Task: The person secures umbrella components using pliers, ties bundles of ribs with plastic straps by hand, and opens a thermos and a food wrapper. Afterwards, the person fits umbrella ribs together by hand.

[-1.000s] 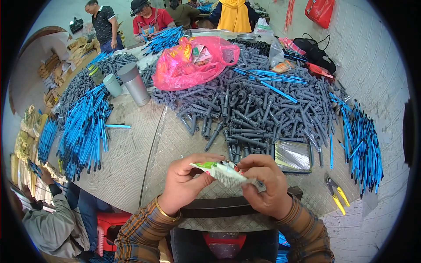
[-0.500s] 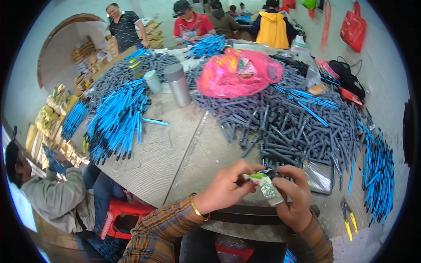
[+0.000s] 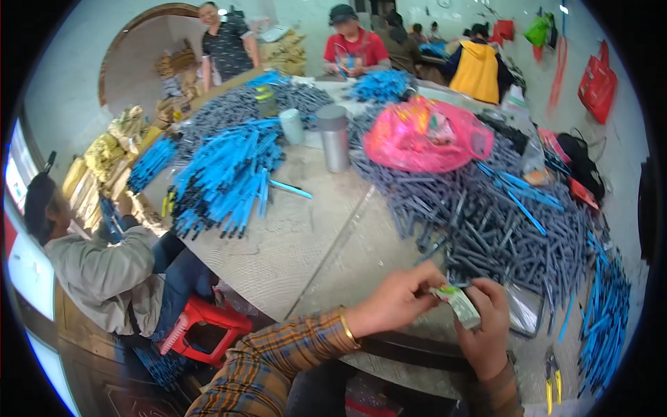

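Above the near edge of the table (image 3: 313, 222), 1 small white-and-green packet (image 3: 464, 309) is held: its green end is pinched between thumb and fingers of the left hand (image 3: 397, 297), its body gripped by the right hand (image 3: 485, 335). Beyond, ridged grey plastic tubes (image 3: 514, 236) are heaped; yellow-handled pliers (image 3: 553, 383) are laid to the right.

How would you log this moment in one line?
left hand: pinches packet by green end | right hand: holds packet | nearby: grey parts, yellow-handled pliers

A silver tumbler (image 3: 334, 142) stands between a pale cup (image 3: 292, 128) and a pink bag (image 3: 417, 147), near heaped blue rods (image 3: 226, 167).
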The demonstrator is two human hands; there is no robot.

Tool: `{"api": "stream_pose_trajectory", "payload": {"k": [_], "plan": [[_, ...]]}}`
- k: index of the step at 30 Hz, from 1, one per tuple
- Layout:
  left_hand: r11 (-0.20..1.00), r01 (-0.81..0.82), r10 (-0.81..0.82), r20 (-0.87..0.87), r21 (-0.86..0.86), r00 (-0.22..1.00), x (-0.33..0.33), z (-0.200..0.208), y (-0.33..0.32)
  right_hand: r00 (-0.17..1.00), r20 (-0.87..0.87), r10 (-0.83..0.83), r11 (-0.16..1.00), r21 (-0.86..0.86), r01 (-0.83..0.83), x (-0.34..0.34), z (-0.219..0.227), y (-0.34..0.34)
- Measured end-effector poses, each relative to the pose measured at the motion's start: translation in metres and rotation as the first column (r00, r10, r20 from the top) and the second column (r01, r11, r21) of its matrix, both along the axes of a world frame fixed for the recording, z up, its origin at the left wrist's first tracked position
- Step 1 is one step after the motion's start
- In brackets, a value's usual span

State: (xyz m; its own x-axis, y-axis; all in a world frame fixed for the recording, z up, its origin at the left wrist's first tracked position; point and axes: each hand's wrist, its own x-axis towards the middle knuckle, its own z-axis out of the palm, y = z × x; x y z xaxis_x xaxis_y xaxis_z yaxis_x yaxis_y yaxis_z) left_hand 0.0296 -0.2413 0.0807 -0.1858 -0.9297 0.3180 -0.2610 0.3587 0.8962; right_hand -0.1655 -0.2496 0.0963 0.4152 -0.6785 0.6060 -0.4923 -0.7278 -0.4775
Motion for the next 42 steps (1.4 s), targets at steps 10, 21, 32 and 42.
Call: {"api": "stream_pose_trajectory", "payload": {"k": [10, 21, 32, 42], "plan": [[0.996, 0.085, -0.083, -0.244, -0.001, 0.966, 0.001, -0.004, -0.001, 0.969, 0.158, 0.190, 0.966, 0.145, -0.213, -0.002, -0.001, -0.004], [0.911, -0.136, 0.209, 0.152, -0.390, 0.966, -0.002, -0.002, 0.003, 0.991, -0.058, 0.124, 0.918, -0.373, -0.137, -0.007, -0.001, 0.000], [0.875, -0.173, 0.300, 0.226, -0.453, 0.927, -0.008, -0.004, 0.008, 0.997, 0.020, 0.071, 0.992, -0.106, -0.068, -0.003, -0.003, 0.004], [0.879, -0.250, 0.366, 0.239, -0.406, 0.899, -0.012, -0.011, 0.009, 0.942, 0.181, 0.284, 0.957, 0.006, -0.290, 0.017, -0.028, -0.001]]}}
